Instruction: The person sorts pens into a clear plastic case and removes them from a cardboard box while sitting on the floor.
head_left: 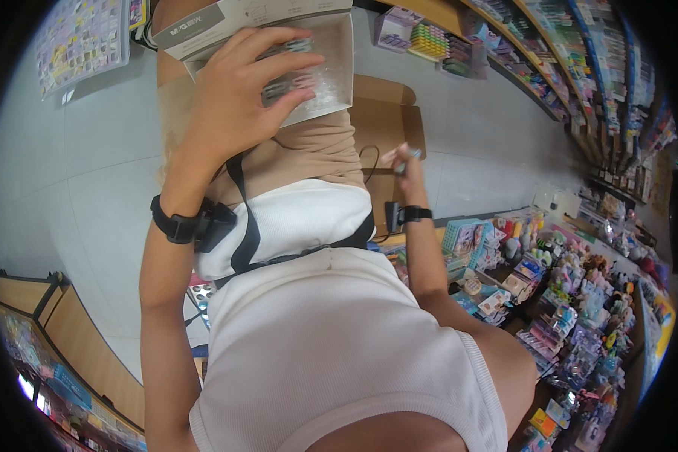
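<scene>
A white M&G cardboard box (342, 62) rests on my lap, its lid raised on the far side. Inside lie small items in clear packaging (322, 101), some grey and some pinkish. My left hand (246, 90) reaches over the near left wall, fingers spread across these items; whether it grips any is hidden. Off to the right, my right hand (409, 169) is closed around a small light-blue and grey item (413, 153), too blurred to name. That hand is above an open brown cardboard box (384, 121).
Crowded shelves of packaged goods (599, 68) curve along the right. Plush toys and packets (587, 288) fill a display at lower right. Several boxes of small goods (429, 40) stand at the top. A clear case (82, 45) sits upper left, a wooden counter (85, 339) lower left.
</scene>
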`<state>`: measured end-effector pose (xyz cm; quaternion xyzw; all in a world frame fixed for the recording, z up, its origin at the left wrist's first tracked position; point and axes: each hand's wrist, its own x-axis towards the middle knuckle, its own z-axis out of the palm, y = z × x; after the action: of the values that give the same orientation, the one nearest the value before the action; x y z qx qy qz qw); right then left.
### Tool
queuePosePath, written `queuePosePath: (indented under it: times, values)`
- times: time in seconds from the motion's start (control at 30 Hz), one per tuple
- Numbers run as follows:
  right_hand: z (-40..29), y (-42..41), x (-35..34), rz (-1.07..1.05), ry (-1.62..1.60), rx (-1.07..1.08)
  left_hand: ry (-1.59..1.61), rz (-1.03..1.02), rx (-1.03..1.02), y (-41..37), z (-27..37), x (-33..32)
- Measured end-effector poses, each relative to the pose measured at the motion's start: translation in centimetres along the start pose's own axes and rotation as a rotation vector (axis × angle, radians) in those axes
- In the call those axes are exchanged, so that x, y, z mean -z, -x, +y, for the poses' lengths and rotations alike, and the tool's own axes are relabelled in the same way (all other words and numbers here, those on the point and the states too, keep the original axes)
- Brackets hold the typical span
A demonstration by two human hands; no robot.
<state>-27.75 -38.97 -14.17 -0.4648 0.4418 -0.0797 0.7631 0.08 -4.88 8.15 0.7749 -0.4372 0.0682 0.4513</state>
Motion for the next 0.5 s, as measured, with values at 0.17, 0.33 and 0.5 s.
queuePosePath:
  times: [0.17, 0.33, 0.5]
  values:
    - [15.5, -1.8, 9.3, 0.427, -0.206, -0.509, -0.023, 0.008, -0.031, -0.3, 0.1, -0.1]
    - [19.1, -1.7, 8.7, 0.415, -0.466, -0.63, -0.038, 0.0, -0.032, -0.5, 0.5, 0.0]
    - [15.4, -0.4, 8.1, 0.498, -0.434, -0.662, -0.046, -0.031, 0.003, -0.4, 0.6, 0.2]
